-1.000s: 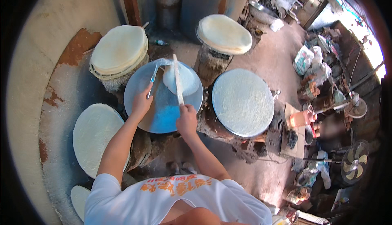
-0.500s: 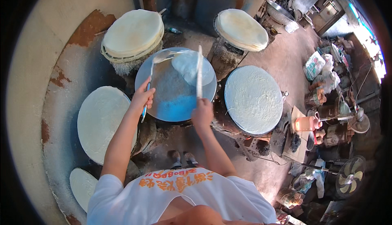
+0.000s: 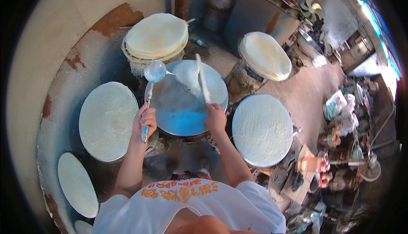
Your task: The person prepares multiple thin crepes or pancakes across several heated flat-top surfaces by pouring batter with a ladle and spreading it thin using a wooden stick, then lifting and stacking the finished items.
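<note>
Closed round the handle of a metal ladle, my left hand is at the near left edge of a round griddle. The ladle's wet bowl is up over the griddle's far left side, and a pale strand runs from it toward the batter. My right hand grips a long, flat wooden stick, slanting away across the griddle. Left of the stick lies a pool of white batter on the far part of the plate. The near part shows bare grey metal with a blue sheen.
Batter-covered rounds stand at left and right, with another round lower left. Stacks of thin pancakes rest far left and far right. A curved wall bounds the left; bags and an orange jug clutter the right.
The ladle has lifted off the griddle's far left and its bowl now shows. My left hand has come nearer to me. The stick has tilted leftward at its tip. The whole view has shifted.
</note>
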`<state>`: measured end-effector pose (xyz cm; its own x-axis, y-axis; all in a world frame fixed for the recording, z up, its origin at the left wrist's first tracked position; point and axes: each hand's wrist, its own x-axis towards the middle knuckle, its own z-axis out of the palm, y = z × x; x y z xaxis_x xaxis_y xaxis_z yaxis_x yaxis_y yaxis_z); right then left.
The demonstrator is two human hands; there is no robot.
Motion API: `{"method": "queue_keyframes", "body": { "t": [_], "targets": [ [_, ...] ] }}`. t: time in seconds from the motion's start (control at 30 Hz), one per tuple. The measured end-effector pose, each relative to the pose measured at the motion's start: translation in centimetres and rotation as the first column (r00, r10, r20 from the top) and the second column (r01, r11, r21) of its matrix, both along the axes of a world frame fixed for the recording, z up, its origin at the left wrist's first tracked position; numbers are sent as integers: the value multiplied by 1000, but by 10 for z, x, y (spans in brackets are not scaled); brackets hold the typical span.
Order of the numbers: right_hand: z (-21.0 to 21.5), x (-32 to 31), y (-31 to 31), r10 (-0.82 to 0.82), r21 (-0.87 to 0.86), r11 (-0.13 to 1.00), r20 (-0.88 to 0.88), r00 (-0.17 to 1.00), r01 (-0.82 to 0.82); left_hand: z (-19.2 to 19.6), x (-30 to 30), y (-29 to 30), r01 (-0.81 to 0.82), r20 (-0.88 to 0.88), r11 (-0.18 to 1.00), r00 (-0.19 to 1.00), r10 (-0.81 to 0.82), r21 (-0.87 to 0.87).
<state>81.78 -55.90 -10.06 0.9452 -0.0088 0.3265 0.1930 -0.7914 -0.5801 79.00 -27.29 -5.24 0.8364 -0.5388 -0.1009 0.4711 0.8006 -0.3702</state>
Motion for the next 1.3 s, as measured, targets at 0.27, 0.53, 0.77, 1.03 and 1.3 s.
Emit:
{"method": "queue_keyframes", "body": {
  "t": [0.27, 0.53, 0.77, 1.03, 1.3],
  "targets": [
    [2, 35, -4, 470, 46, 882, -50, 881, -468, 33, -46, -86, -278, 68, 948, 954, 291, -157],
    [6, 117, -113, 424, -92, 903, 40, 905, -419, 39, -68, -127, -433, 117, 890, 901, 419, 146],
    [-3, 93, -73, 775, 110, 630, -28, 632, -768, 42, -75, -132, -500, 148, 857, 864, 482, 123],
    [1, 181, -91, 762, 225, 636, -26, 648, -739, 57, -60, -118, -475, 134, 858, 880, 456, 194],
    [17, 188, -114, 781, 334, 624, -240, 577, -706, 83, -93, -104, -501, 348, 286, 824, 448, 817]
  ]
}}
